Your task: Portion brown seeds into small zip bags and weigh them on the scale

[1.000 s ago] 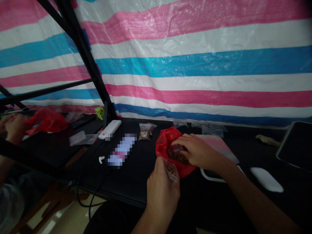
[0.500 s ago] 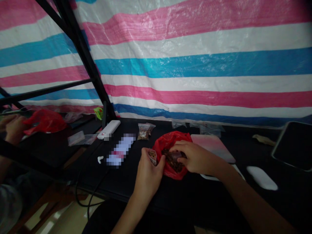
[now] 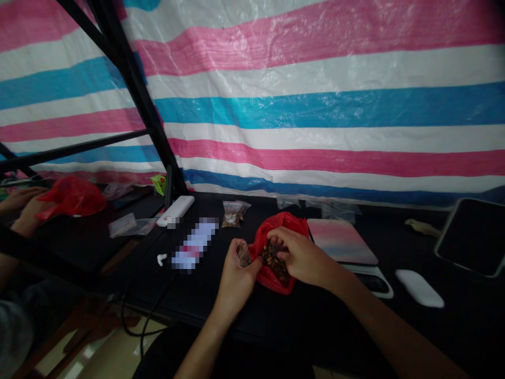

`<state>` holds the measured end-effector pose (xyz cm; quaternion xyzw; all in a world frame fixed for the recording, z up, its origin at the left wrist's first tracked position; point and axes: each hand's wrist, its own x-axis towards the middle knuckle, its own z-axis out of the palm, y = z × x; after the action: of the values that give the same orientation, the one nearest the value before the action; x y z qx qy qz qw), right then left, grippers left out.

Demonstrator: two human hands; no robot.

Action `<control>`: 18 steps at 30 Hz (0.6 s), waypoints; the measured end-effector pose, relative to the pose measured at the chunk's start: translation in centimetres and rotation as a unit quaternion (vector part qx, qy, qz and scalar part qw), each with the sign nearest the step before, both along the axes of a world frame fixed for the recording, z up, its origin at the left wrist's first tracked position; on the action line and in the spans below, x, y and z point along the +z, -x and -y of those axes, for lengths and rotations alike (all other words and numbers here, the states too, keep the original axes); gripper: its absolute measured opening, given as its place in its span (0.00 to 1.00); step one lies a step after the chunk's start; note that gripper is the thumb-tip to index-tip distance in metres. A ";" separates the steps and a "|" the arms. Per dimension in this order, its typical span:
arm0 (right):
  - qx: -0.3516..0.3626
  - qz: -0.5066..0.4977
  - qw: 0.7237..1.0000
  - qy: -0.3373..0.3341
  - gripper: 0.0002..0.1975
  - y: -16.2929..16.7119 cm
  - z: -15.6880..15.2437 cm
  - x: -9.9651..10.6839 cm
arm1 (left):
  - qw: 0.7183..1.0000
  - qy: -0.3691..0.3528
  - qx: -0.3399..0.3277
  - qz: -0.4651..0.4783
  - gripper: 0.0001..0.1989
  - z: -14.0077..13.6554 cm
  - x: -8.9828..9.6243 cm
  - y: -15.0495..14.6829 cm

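Observation:
My left hand [image 3: 236, 279] is closed around a small clear plastic bag [image 3: 243, 255], whose open mouth faces up. Its thumb touches the rim of a red plastic bag [image 3: 290, 218] lying open on the black table. Small brown pieces [image 3: 271, 256], like seeds or dried bits, fill the red bag. Over them my right hand [image 3: 305, 258] reaches in from the right with curled fingers. A dark, partly see-through thing shows between those fingers, too hidden to name. Behind my left hand stands a filled clear zip bag [image 3: 232, 215] with brown pieces inside.
Right of the red bag sit a pinkish flat plate [image 3: 342, 241], a white device with a dark display [image 3: 373, 280], a white rounded object [image 3: 419, 288] and a dark tablet-like screen [image 3: 475, 237]. Leftward lie a blurred-out phone-like rectangle [image 3: 195, 245] and a white earbud [image 3: 161, 259]. Another person's hands [image 3: 29, 205] hold a red bag.
My right hand has drawn slightly left and its fingers have curled more over the brown pieces. My left hand has shifted a little left. The device display has come into sight.

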<state>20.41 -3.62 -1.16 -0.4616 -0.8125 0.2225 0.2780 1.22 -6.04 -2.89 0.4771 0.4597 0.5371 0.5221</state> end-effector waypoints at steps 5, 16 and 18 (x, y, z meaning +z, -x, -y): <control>0.010 -0.052 0.998 0.019 0.26 0.6 0.0 -0.4 | 0.999 -0.007 -0.039 0.037 0.16 0.1 0.6 0.0; -0.022 -0.191 0.980 0.052 0.17 0.5 -0.4 0.4 | 0.950 -0.179 0.114 -0.230 0.13 -0.3 -1.2 1.0; -0.005 -0.217 0.975 0.056 0.16 0.5 -0.2 0.7 | 0.951 -0.176 0.084 -0.240 0.16 -0.1 -1.3 0.9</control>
<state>19.94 -3.42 -0.47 -0.4213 -0.7167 0.3611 0.4224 0.28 -5.91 -4.15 0.6357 0.5079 0.5212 0.2573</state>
